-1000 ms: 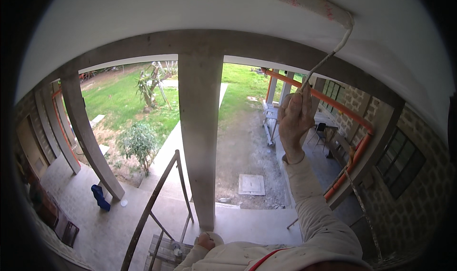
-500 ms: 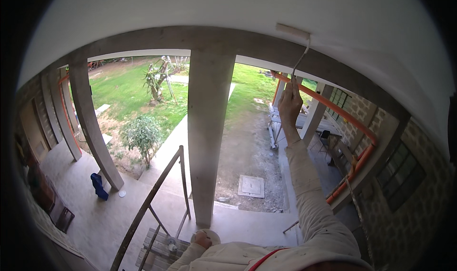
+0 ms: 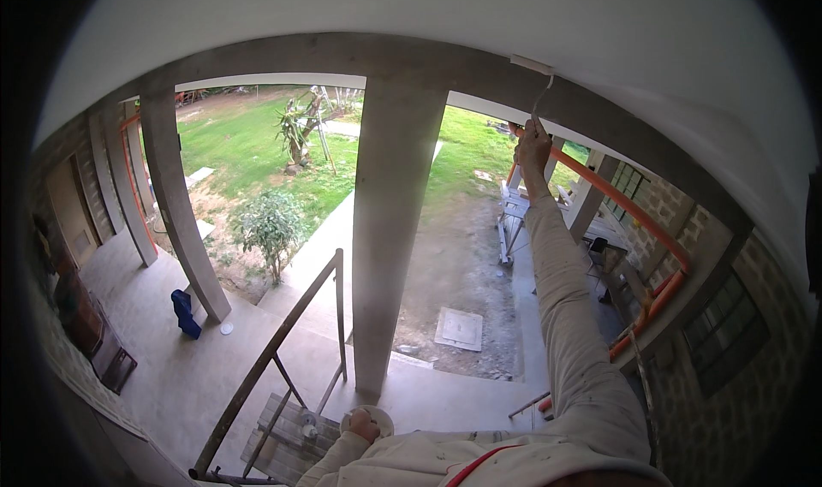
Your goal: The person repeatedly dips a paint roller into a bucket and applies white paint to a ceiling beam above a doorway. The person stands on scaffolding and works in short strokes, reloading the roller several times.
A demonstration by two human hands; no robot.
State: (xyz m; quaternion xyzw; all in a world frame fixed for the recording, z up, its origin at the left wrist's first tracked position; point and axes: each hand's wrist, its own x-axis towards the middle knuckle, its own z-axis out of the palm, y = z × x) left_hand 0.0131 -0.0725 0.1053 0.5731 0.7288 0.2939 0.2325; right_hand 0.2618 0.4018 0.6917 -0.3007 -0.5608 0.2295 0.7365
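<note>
A paint roller [image 3: 533, 65] is held against the white ceiling [image 3: 514, 16] by the raised right hand [image 3: 533, 142]; the left hand [image 3: 364, 424], seemingly closed, is rested on a round container [image 3: 379, 416].

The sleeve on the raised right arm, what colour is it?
Off-white sleeve, lightly speckled, in the head view.

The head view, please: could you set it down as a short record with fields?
Setting: covered porch seen from above, lawn beyond
Right hand: raised, gripping the paint roller by its handle
Roller: against the white ceiling beside the grey beam
Left hand: low, on a round white object
Below: wooden ladder frame, concrete column
</note>
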